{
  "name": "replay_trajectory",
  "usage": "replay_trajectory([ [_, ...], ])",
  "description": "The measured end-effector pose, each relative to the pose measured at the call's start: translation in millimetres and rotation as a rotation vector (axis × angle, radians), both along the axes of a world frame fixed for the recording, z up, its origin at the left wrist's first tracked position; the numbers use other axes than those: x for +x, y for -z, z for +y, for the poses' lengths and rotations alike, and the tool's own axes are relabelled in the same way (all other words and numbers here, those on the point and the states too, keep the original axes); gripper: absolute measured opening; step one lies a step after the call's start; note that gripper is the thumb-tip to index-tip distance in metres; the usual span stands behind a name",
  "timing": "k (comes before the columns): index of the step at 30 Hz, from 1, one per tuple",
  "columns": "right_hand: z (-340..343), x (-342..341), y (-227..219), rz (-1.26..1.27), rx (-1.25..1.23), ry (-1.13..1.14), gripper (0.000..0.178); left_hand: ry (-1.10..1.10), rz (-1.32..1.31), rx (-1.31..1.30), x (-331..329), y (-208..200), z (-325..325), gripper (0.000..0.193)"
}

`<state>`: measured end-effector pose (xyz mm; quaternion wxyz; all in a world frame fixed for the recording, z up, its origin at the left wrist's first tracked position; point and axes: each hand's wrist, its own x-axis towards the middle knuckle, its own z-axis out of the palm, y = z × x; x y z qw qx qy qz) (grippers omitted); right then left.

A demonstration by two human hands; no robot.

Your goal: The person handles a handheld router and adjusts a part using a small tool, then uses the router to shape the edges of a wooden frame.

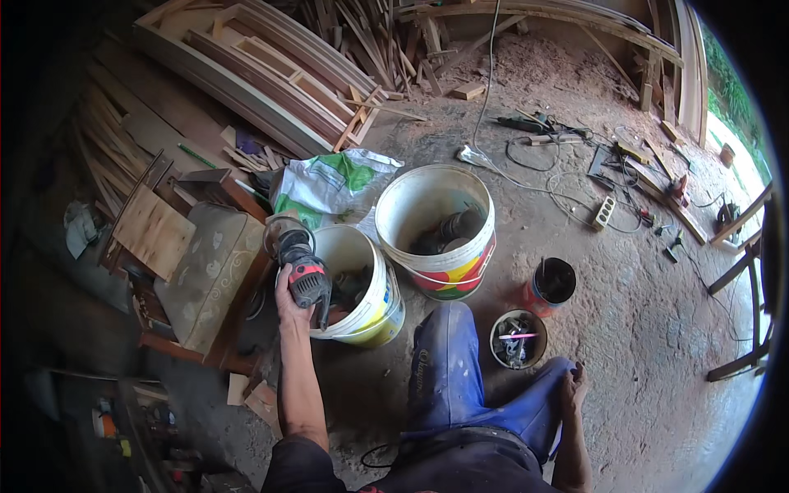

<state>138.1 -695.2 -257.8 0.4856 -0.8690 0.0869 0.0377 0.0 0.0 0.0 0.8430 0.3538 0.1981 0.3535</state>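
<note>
Floor (649, 353): bare grey concrete, dusty and worn. Room: woodworking space, with daylight and greenery (730, 86) past the open side, far beyond the right hand (575, 388).

Shavings (538, 70): one spread of pale wood waste, well ahead of both hands. Wooden frames (255, 78): one stack, far ahead of the left hand (292, 302); count unclear.

Hands: two, well apart. Left, wrapped around the power tool; right, resting at the right knee, fingers partly hidden, open or closed cannot be told.

Power tool (309, 283): one, black and red, in the left hand, at the left rim of the nearer bucket.

White buckets: two. Nearer bucket (385, 322), yellow-marked, just right of the left hand; farther bucket (460, 275), red and yellow-marked, ahead and to the right of it; both hold dark items.

Red can (536, 306): one, ahead of the right hand. Round tin (541, 345): one, nearer that hand, holding small metal pieces and one pink stick-like item (518, 336).

Sack (333, 185): one, white and green, beyond the left hand. Padded chair (209, 275): one, left of it. Socket strip (605, 214): one, white, far ahead of the right hand.
</note>
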Motion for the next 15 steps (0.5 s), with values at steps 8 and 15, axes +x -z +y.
replay_trajectory([
  [8, 103, -12, -123, -0.064, 0.486, -0.229, 0.038, 0.443, -0.081, 0.289, -22, -94, -145, 0.085],
  [15, 166, -3, -243, 0.444, 1.376, -0.786, 0.056, 1.112, -0.083, 0.382, 13, -72, -287, 0.114],
])
